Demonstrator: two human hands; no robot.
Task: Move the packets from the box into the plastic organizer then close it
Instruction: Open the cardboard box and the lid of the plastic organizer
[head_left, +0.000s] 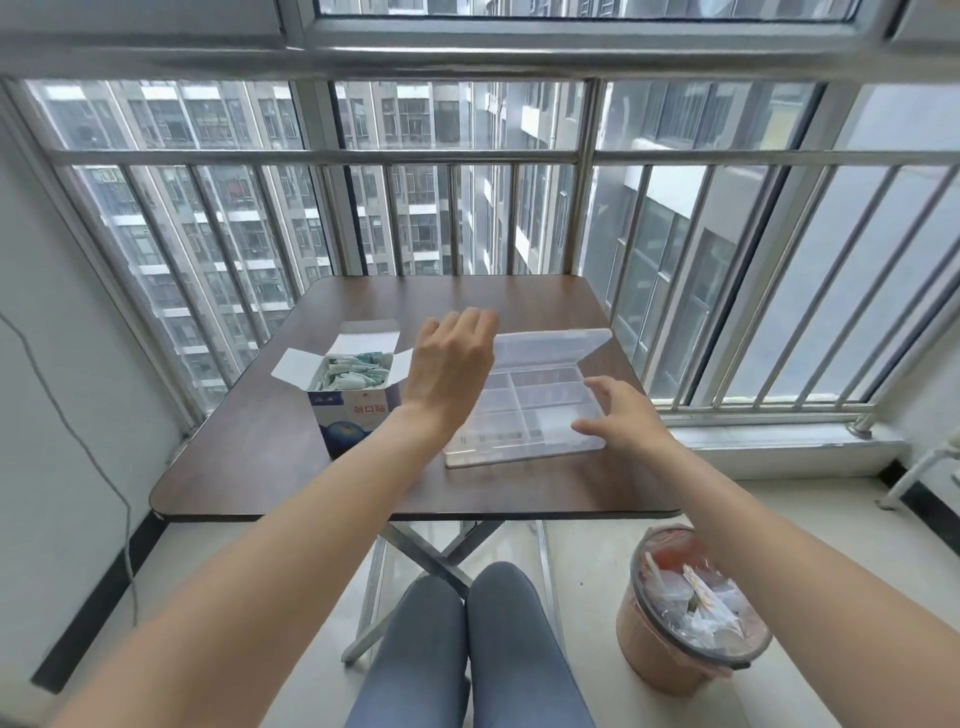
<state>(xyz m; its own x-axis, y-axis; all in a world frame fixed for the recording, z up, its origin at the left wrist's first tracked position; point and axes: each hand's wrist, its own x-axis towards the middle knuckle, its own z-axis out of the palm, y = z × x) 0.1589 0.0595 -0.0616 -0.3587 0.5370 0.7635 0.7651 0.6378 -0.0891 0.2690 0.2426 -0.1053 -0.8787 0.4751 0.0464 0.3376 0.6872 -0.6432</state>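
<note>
A blue and white cardboard box (347, 410) stands on the left of the brown table (260, 457), its flaps open and green-white packets (353, 373) heaped inside. To its right lies a clear plastic organizer (540, 415) with several empty compartments, its lid (550, 345) raised at the back. My left hand (449, 364) hovers between box and organizer, above the organizer's left part, fingers relaxed and holding nothing. My right hand (618, 415) rests with straight fingers on the organizer's right front corner.
A window with metal bars runs close behind and to the right of the table. On the floor at the right stands an orange waste bin (685, 613) full of paper scraps. My knees are under the table's front edge. A cable hangs on the left wall.
</note>
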